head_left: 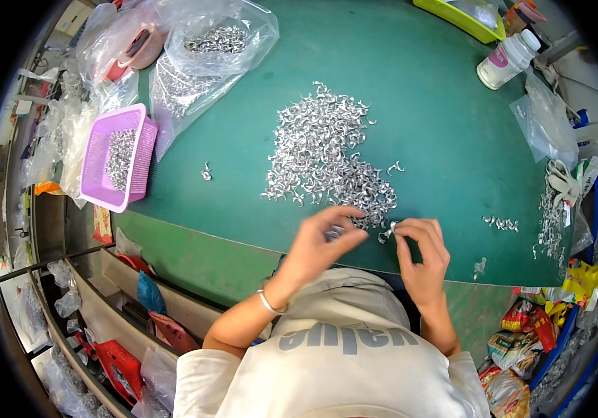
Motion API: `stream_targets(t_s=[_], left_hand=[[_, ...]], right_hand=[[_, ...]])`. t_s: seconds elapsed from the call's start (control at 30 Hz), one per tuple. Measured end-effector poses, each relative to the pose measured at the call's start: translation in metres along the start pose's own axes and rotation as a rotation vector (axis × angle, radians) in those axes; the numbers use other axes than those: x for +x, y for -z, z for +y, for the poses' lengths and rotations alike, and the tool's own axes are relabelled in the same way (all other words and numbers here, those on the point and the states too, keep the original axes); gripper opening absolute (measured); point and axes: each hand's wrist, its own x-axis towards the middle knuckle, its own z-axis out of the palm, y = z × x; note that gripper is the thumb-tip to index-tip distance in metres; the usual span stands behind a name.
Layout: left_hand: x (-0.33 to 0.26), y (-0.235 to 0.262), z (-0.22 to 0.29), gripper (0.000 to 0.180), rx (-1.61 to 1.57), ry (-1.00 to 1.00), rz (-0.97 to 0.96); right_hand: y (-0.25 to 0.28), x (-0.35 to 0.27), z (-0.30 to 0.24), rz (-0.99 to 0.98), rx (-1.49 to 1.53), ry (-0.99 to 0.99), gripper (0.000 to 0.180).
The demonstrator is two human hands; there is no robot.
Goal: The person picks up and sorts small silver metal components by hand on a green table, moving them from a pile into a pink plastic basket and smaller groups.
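A large heap of small curved silvery metal pieces [320, 146] is spread over the green table [208, 104] in front of me. At the heap's near edge, my left hand [316, 247] is curled, thumb and forefinger reaching toward the heap. Several silvery pieces show inside its bent fingers. My right hand [423, 254] is closed in a pinch on a small curved metal piece [387, 233], just beside the heap's near right side. Exactly how the fingertips meet the piece is too small to see.
A purple basket [142, 167] of metal pieces stands at the left, near an open plastic bag [174, 90] of more. Few pieces [501, 223] lie to the right. A white bottle [508, 61] and yellow-green tray [459, 19] occupy the far right. Drawers [146, 317] lie below left.
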Motion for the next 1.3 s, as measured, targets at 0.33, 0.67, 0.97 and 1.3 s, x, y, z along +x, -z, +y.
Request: stream_targets(t_s=[0.33,0.67,0.97,1.3], left_hand=[[0.006,-0.026,-0.006,0.011,-0.141,-0.083,-0.088],[0.012,-0.028,-0.012,0.008,-0.763,0.238,-0.185],[0.008,-0.036,0.009,0.01,-0.541,0.133,-0.062],[0.006,-0.028,0.006,0.008,-0.355,-0.064,-0.076]], right_hand=[[0.001,-0.003,-0.002,0.023,0.034,0.124,0.019],[-0.001,0.004,0.0,0.012,0.139,-0.04,0.02],[-0.003,0.0,0.003,-0.014,0.422,-0.22,0.017],[0.004,-0.001,-0.002,-0.067,0.626,-0.266,0.02]])
